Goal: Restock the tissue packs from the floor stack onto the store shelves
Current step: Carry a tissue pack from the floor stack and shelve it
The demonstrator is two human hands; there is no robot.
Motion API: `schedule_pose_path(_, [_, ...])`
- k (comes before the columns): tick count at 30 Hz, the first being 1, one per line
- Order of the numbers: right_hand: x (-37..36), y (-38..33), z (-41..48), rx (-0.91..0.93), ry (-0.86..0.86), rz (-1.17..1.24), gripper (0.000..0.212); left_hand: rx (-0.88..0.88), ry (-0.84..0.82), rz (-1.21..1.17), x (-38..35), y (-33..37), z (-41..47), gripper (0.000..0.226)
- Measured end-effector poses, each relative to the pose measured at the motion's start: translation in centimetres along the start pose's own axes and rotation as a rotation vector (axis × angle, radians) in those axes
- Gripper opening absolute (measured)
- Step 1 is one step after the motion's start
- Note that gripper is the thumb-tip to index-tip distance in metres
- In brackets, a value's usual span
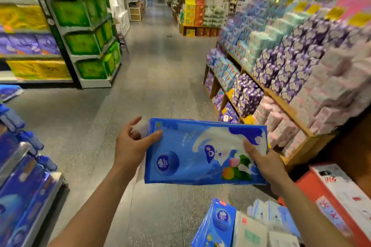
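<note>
I hold a flat blue tissue pack (192,158) with a cat picture in front of me, above the aisle floor. My left hand (133,144) grips its left end, thumb on top. Its right end sits in my right hand (265,163), thumb pressed on the printed face. Below it, at the bottom of the view, stands the floor stack (236,226) with another blue pack (215,224) on edge beside pale packs. A shelf of similar blue packs (22,182) lies at my lower left.
Wooden shelves (281,98) of purple, pink and teal packs run along my right. Green and yellow packs fill the racks (86,32) at left. A red and white box (341,192) sits at lower right. The grey aisle floor (156,78) stretches ahead.
</note>
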State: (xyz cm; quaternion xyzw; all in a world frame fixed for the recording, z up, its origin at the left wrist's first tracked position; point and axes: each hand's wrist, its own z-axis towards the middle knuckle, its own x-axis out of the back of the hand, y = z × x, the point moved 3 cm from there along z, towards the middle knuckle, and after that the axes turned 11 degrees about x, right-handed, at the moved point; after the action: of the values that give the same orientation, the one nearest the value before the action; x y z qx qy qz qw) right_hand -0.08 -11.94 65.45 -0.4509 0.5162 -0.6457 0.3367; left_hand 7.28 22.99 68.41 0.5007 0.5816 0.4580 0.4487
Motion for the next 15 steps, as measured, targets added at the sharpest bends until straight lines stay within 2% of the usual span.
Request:
schedule_pose_path(2, [-0.9, -4.5, -0.4, 0.058, 0.03, 0.061, 0.043, 0.015, -0.093, -0.054, 1.1, 4.2, -0.8, 0.045])
schedule_pose_path(5, [-2.1, -10.1, 0.1, 0.113, 0.048, 0.082, 0.044, 0.001, -0.164, -0.109, 2.3, 8.9, -1.0, 0.048])
schedule_pose_path(11, [-3.7, -15.3, 4.9, 0.289, 0.008, -0.035, 0.073, -0.088, -0.146, -0.125, 3.6, 13.4, 2.1, 0.027])
schedule_pose_path(15, [-6.2, -16.8, 10.0, 0.368, -0.053, -0.037, 0.064, -0.126, -0.106, -0.107, 4.4, 14.6, 6.9, 0.054])
